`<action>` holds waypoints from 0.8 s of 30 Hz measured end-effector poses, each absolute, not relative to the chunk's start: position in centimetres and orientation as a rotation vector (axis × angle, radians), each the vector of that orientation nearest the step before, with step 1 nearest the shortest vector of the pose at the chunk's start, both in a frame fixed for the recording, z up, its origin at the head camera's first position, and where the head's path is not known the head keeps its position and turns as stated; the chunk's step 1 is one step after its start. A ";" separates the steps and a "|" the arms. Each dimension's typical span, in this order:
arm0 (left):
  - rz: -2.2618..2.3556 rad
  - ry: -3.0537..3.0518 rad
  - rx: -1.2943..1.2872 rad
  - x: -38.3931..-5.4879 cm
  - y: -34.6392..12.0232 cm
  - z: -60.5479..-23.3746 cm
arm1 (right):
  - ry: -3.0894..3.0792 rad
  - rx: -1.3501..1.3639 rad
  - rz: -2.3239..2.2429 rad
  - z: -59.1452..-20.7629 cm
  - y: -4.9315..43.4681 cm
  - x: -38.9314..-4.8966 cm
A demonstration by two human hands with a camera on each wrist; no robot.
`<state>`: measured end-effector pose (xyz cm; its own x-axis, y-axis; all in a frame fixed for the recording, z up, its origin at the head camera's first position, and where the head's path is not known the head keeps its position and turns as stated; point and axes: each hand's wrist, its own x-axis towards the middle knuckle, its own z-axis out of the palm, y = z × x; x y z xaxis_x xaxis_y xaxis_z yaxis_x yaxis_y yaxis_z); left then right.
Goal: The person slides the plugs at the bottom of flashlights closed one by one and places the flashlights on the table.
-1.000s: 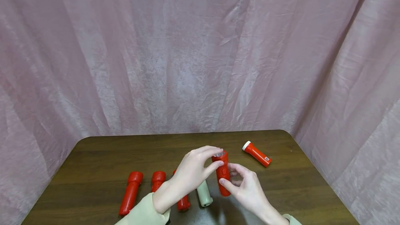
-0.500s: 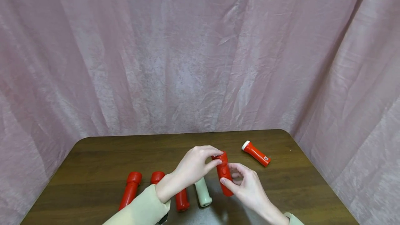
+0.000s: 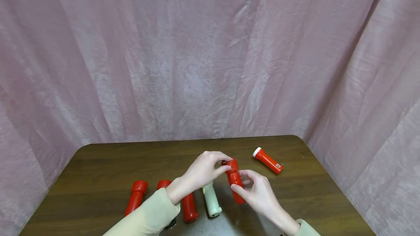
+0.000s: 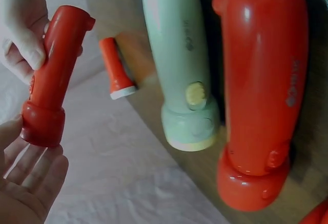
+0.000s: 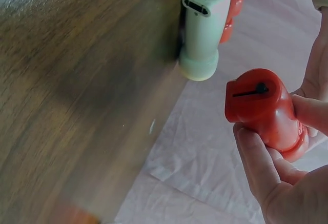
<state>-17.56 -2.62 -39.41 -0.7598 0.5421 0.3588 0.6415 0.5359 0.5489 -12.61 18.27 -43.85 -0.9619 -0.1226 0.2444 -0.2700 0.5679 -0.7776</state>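
Between my two hands a red flashlight (image 3: pixel 235 181) is held tilted over the table, its wide head up and away from me. My right hand (image 3: pixel 259 192) grips the body, thumb near the raised switch. The left hand (image 3: pixel 201 170) holds the head, with thumb on its side and fingertips over the lens end, as the left wrist view also shows on the flashlight (image 4: pixel 56 65). In the right wrist view the flashlight's tail (image 5: pixel 256 93) has a black slot. A pale green flashlight (image 3: pixel 211 199) with a yellow switch (image 4: pixel 196 94) lies just left of the held one.
Left of the green flashlight lie more red flashlights: one close by (image 3: pixel 189 208), one partly behind my left arm (image 3: pixel 163 184), one farther left (image 3: pixel 135 197). A slimmer red flashlight with a white head (image 3: pixel 269 161) lies back right. Pink curtain (image 3: pixel 197 65) hangs behind the wooden table (image 3: pixel 108 163).
The held flashlight has tilted, its tail shifting slightly right, and its clear lens no longer shows in the head view. Both hands keep their hold; my left forearm has swung slightly lower.
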 end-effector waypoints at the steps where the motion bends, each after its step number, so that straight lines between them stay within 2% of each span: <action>1: -1.028 -2.636 -1.014 -17.7 -2.6 -39.6 | -2.645 0.326 1.343 -43.9 18.2 -12.7; 24: -0.891 -2.881 -1.048 -21.6 -2.7 -43.5 | -2.884 0.322 1.206 -46.2 17.5 -15.2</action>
